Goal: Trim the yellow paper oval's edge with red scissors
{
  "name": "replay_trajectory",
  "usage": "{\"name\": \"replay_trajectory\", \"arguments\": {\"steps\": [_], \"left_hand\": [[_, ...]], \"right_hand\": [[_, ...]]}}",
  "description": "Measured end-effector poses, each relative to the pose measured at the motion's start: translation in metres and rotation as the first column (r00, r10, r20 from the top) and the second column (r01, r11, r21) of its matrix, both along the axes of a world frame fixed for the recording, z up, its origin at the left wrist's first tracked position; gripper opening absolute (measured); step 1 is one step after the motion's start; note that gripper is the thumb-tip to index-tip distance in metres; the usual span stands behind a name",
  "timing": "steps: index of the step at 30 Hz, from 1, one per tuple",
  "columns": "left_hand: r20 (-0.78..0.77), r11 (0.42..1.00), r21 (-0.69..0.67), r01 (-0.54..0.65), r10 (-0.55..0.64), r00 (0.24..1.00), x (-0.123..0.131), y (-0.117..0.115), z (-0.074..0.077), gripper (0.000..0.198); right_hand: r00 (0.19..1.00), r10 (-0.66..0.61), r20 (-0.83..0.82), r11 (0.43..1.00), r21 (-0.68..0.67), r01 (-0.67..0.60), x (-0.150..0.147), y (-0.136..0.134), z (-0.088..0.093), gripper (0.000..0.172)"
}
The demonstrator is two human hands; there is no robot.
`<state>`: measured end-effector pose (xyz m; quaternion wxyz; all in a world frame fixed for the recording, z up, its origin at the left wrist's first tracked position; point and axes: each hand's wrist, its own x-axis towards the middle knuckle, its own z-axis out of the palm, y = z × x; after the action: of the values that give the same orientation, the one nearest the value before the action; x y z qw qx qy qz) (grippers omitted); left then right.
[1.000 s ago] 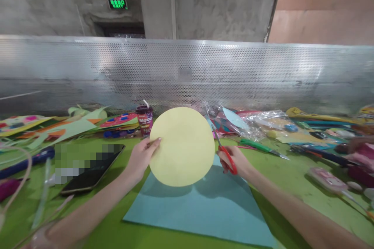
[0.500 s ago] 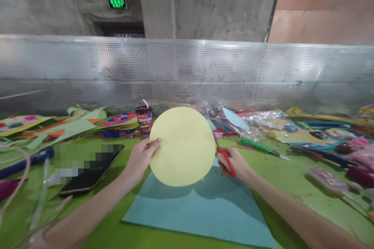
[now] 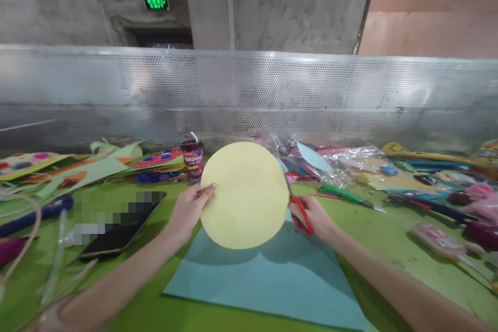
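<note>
A round sheet of pale yellow paper (image 3: 245, 194) is held up in front of me, facing me. My left hand (image 3: 190, 207) pinches its left edge, thumb on the near side. In my right hand (image 3: 311, 215) are scissors (image 3: 304, 216) with red handles, fingers closed round the grips. Their blades point up along the circle's right edge and are partly hidden behind it. Below, a light blue sheet (image 3: 257, 288) lies flat, shaded by the disc and hands.
On the green tabletop (image 3: 373, 249), a phone (image 3: 124, 233) lies left and a green-handled craft knife (image 3: 352, 195) right. Behind stand a drink cup (image 3: 192, 161) with a straw, coloured paper scraps (image 3: 97, 168) and plastic bags (image 3: 342, 163). A perforated metal panel (image 3: 249, 83) closes off the back.
The yellow circle and both hands have shifted very slightly to the right. Grips and scissors look the same.
</note>
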<state>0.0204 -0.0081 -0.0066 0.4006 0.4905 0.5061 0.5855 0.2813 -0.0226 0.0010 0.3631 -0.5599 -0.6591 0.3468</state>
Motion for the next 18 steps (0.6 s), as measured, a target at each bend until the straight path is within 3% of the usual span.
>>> {"name": "replay_trajectory", "arguments": {"steps": [18], "left_hand": [[-0.008,1.000,0.004,0.004,-0.004,1.000,-0.0011,0.0020,-0.0032,0.040]], "right_hand": [[0.999,-0.010,0.040,1.000,0.014,0.009,0.0033,0.0058,-0.0062,0.022]]}}
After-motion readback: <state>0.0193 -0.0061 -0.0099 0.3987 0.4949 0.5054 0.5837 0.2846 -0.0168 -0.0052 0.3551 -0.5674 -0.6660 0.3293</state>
